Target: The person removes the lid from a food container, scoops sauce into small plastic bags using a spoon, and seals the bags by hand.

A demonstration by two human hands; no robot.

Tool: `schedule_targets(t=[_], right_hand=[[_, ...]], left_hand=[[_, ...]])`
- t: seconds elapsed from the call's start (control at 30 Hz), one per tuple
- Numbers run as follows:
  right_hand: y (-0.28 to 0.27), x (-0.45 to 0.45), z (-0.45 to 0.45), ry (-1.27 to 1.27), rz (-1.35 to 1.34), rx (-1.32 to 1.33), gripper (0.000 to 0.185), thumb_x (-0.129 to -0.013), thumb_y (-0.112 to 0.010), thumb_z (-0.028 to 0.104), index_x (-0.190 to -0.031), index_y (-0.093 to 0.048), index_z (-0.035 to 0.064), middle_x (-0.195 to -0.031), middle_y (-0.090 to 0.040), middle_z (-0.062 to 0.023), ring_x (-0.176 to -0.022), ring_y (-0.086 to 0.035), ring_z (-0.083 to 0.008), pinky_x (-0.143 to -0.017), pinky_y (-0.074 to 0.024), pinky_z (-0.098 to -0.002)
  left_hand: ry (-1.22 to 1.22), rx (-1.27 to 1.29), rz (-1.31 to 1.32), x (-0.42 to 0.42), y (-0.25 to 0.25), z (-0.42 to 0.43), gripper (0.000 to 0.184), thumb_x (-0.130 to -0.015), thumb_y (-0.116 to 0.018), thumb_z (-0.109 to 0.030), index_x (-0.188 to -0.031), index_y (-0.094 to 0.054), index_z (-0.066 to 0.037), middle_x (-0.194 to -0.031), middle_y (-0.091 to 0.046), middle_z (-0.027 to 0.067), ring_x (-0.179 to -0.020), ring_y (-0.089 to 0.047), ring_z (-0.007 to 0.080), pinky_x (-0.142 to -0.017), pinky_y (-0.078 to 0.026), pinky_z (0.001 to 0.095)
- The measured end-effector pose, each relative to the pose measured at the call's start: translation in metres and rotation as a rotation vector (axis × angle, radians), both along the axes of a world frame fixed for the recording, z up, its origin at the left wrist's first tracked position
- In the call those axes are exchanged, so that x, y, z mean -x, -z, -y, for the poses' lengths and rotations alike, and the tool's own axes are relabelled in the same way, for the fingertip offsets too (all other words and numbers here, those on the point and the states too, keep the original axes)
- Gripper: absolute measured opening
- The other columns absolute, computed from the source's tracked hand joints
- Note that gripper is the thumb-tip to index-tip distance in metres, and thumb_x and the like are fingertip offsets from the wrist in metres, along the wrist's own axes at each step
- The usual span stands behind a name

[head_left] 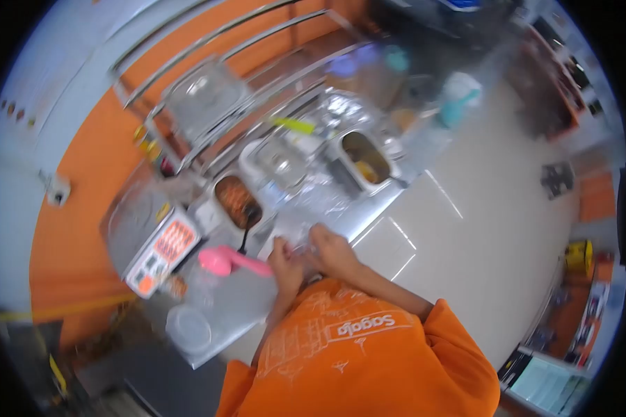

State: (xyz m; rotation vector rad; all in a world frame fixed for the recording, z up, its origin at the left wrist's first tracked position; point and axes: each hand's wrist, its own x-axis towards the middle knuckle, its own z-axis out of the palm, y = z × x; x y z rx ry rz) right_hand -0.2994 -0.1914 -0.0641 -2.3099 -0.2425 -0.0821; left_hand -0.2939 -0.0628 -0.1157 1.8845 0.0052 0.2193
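Note:
Close to my body, at the table's front edge, both hands are closed on thin clear plastic (300, 244) that looks like a small bag; blur hides its outline. My left hand (285, 264) pinches one side, and my right hand (330, 251) grips the other. Just left of my left hand lies a pink ladle (219, 260), its handle pointing toward that hand. Beyond them stands a metal container (238, 200) of reddish food, with a dark-handled utensil (245, 233) leaning out of it.
A second metal container (365, 163) stands at the right edge of the steel table (236, 316). Near the back are a metal lid (279, 161) and a lime-green handle (295, 125). A white sign box (161, 254) and round clear lid (188, 328) sit left. A metal rail (209, 132) runs behind.

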Motion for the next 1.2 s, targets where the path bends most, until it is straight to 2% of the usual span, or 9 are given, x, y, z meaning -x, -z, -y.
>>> schedule_targets(t=[0.23,0.37,0.47,0.57,0.67,0.77,0.9,1.03,1.2], right_hand=[[0.015,-0.015,-0.019,-0.065,-0.192,-0.236,0.030,-0.068,-0.059,-0.002,-0.086,-0.036,0.0045,-0.062,-0.048,-0.0124,-0.057,-0.054,-0.0257,-0.051,-0.0410,-0.0345],[-0.014,-0.027,-0.026,-0.121,-0.602,-0.308,0.035,-0.069,-0.060,-0.002,-0.089,-0.033,0.0068,-0.058,-0.048,-0.0079,-0.054,-0.052,-0.0167,-0.050,-0.0404,-0.0289],[-0.026,-0.035,-0.037,-0.248,-0.606,-0.333,0.037,-0.069,-0.061,-0.002,-0.090,-0.033,0.0076,-0.057,-0.047,-0.0064,-0.054,-0.051,-0.0145,-0.049,-0.0406,-0.0281],[-0.023,-0.041,-0.050,-0.397,-0.580,-0.294,0.040,-0.069,-0.066,0.001,-0.090,-0.033,0.0081,-0.057,-0.047,-0.0036,-0.055,-0.049,-0.0118,-0.049,-0.0406,-0.0276],[-0.019,-0.052,-0.050,-0.516,-0.725,-0.504,0.041,-0.070,-0.070,0.006,-0.095,-0.037,0.0080,-0.065,-0.049,-0.0030,-0.062,-0.050,-0.0094,-0.050,-0.0418,-0.0271],[0.002,-0.078,-0.051,-0.435,-0.426,-0.463,0.043,-0.071,-0.071,0.010,-0.105,-0.043,0.0087,-0.075,-0.049,-0.0021,-0.069,-0.050,-0.0088,-0.055,-0.0445,-0.0278],[0.022,-0.106,-0.071,-0.650,0.213,0.089,0.039,-0.072,-0.068,0.013,-0.108,-0.053,0.0090,-0.081,-0.049,-0.0051,-0.074,-0.055,-0.0199,-0.060,-0.0488,-0.0314],[0.051,-0.127,-0.078,-0.652,0.371,0.239,0.037,-0.064,-0.068,0.011,-0.100,-0.057,0.0076,-0.084,-0.050,-0.0053,-0.081,-0.053,-0.0220,-0.056,-0.0490,-0.0312],[0.033,-0.149,-0.065,-0.636,0.483,0.111,0.031,-0.056,-0.071,0.008,-0.083,-0.056,0.0086,-0.072,-0.047,-0.0016,-0.064,-0.054,-0.0155,-0.046,-0.0439,-0.0275]], left_hand=[[-0.153,0.093,-0.132,0.014,-0.022,-0.029,0.030,-0.069,-0.062,0.010,-0.077,-0.037,-0.006,-0.065,-0.034,-0.0017,-0.055,-0.030,0.0046,-0.045,-0.028,0.0187],[-0.010,0.035,0.217,0.022,-0.042,-0.051,0.046,-0.064,-0.075,-0.013,-0.100,-0.046,-0.008,-0.085,-0.048,0.0064,-0.082,-0.050,0.0174,-0.079,-0.039,0.0331],[0.151,-0.458,0.321,0.021,-0.045,-0.062,0.059,-0.063,-0.074,-0.021,-0.112,-0.044,-0.008,-0.105,-0.047,0.0084,-0.102,-0.046,0.0254,-0.095,-0.026,0.0459],[0.080,-0.413,0.371,0.025,-0.017,-0.062,0.054,-0.066,-0.071,-0.021,-0.111,-0.045,-0.006,-0.107,-0.050,0.0080,-0.098,-0.048,0.0283,-0.094,-0.025,0.0521],[-0.046,-0.191,0.377,0.028,-0.013,-0.062,0.045,-0.068,-0.064,-0.005,-0.109,-0.046,-0.005,-0.103,-0.050,0.0108,-0.095,-0.049,0.0276,-0.092,-0.032,0.0414],[-0.254,0.011,0.301,0.030,-0.023,-0.067,0.043,-0.069,-0.061,0.002,-0.109,-0.046,-0.004,-0.101,-0.050,0.0117,-0.094,-0.049,0.0247,-0.090,-0.035,0.0350],[-0.429,0.170,0.222,0.021,-0.029,-0.081,0.041,-0.073,-0.060,0.001,-0.110,-0.043,-0.001,-0.101,-0.050,0.0100,-0.096,-0.048,0.0198,-0.090,-0.034,0.0322],[-0.475,0.257,0.145,0.013,-0.022,-0.091,0.041,-0.073,-0.061,0.002,-0.110,-0.044,-0.001,-0.100,-0.047,0.0082,-0.096,-0.047,0.0186,-0.089,-0.035,0.0304],[-0.483,0.265,0.128,0.004,-0.008,-0.099,0.033,-0.070,-0.063,0.004,-0.100,-0.049,-0.001,-0.093,-0.049,0.0092,-0.089,-0.049,0.0189,-0.085,-0.038,0.0305]])
